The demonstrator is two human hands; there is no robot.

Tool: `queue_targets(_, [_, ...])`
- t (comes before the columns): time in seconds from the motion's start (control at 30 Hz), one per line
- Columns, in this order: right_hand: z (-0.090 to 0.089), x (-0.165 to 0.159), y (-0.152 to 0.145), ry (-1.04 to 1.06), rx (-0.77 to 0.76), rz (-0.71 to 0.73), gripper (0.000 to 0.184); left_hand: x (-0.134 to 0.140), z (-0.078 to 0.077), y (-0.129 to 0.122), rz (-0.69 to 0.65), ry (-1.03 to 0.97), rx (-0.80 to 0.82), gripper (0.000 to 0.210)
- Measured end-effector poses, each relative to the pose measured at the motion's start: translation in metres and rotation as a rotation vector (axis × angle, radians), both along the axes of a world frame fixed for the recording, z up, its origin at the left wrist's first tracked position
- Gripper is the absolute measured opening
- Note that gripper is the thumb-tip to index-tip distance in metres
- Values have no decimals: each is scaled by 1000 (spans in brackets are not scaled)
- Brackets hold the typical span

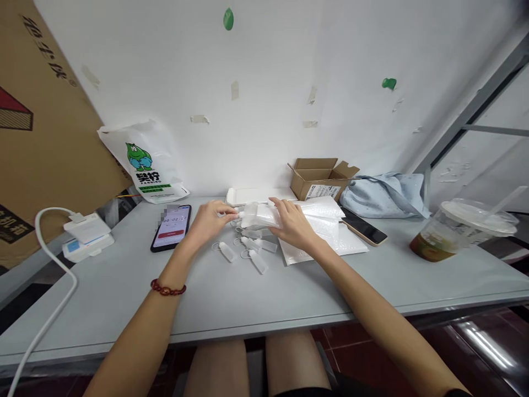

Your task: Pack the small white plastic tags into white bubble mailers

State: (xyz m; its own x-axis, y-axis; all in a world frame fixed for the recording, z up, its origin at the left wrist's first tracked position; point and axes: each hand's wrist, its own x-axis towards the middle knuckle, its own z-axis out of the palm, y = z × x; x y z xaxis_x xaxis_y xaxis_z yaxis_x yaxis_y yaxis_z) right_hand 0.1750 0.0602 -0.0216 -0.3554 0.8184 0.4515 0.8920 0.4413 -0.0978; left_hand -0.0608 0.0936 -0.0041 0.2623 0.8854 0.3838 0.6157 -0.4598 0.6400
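A white bubble mailer (262, 215) lies across the middle of the desk, its end turned towards my left hand. My right hand (292, 221) grips it from above. At that end my left hand (210, 221) pinches what looks like a small translucent squeeze bottle (239, 214), mostly hidden by the fingers and the mailer. Just below lie several more squeeze bottles (258, 261) with thin looped strips at their necks, one of them a loose bottle (227, 252) on the left. More bubble mailers (349, 242) are stacked under and beside my right hand.
A phone (171, 227) with a running timer lies left, near a white charger (87, 237) and cable. An open cardboard box (322, 177), a white tray (260, 194) and a blue cloth bag (384, 194) line the back. A second phone (366, 227) and a drink cup (450, 231) stand right.
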Motion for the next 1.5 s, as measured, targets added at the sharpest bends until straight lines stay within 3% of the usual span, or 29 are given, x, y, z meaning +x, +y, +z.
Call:
queue_targets(0.3, [0, -4, -1, 28, -14, 45, 65, 38, -14, -12, -172, -66, -38, 23])
queue_targets(0.47, [1, 0, 0, 43, -8, 50, 64, 18, 1, -11, -50, -202, -137, 26])
queue_targets(0.63, [2, 4, 2, 45, 24, 25, 62, -18, 13, -3, -8, 66, -376, 22])
queue_targets(0.77, [4, 8, 4, 67, 30, -3, 62, -29, 6, 3, -138, 291, -605, 24])
queue_targets(1.0, [3, 16, 10, 98, 16, -57, 62, -28, 7, 2, -193, 439, -671, 18])
queue_targets(1.13, [1, 16, 11, 71, -11, -50, 61, -29, 18, -4, -246, 216, -641, 16])
queue_targets(1.23, [0, 15, 10, 56, -11, -27, 59, -27, 23, -8, -185, -45, -540, 16])
queue_targets(1.37, [0, 14, 10, 43, -12, -1, 57, -20, 17, -5, 23, -305, -435, 21])
queue_targets(1.5, [-2, 10, 8, 43, 5, 85, 55, -4, 5, -3, 69, -524, -439, 24])
